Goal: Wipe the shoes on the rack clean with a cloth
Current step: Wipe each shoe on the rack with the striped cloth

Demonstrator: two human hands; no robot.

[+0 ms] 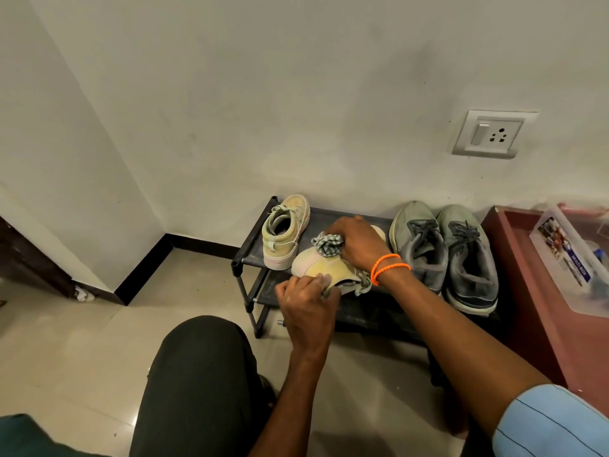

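Yellow suede-like upper, pale sole: that is the shoe (324, 268) now tipped on its side at the near edge of the black rack (349, 219), its mate (286, 230) standing upright just to the left. The left hand (308, 306) pinches the shoe's collar at the near end, fingers curled over the rim, while the right hand (357, 244) bunches a checked cloth (326, 245) and presses it on the upper side of the shoe. To wipe well, I judge the left hand should keep a firm hold so the shoe cannot roll, and the cloth should run in short strokes along the upper toward the toe, then round the sole edge. Room is tight: the grey pair (445, 255) sits just right of the working wrist, so a wide stroke rightward may knock it. The wall lies close behind the rack on the far side, and a maroon cabinet (527, 291) closes the right. Open floor lies near and left, beside the knee (201, 374).
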